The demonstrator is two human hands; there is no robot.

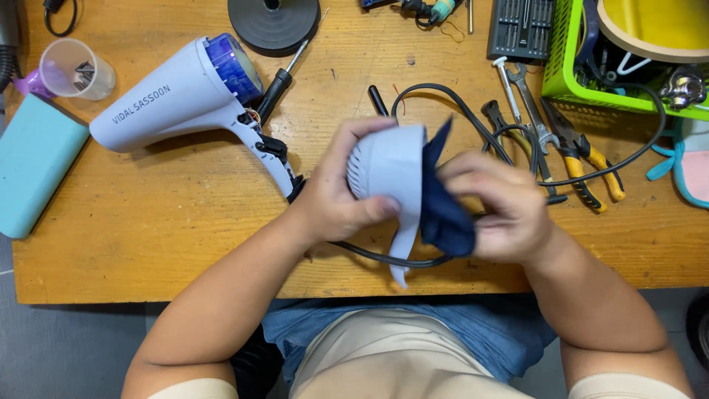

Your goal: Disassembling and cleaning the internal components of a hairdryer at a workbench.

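Above the table's near edge (pixel 148 292), left hand (pixel 336 203) grips a vented shell (pixel 388 166), right hand (pixel 506 214) a dark cloth (pixel 447 218).

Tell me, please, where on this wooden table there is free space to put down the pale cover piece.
Bare wood lies on the table between the teal block, the hair dryer body and the left hand. A smaller patch is near the front right edge, below the pliers. The right rear is crowded: wrenches, black cord, green basket.

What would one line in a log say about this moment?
left hand: holds pale housing piece | right hand: presses dark blue cloth on it | hair dryer body: lying on wooden table
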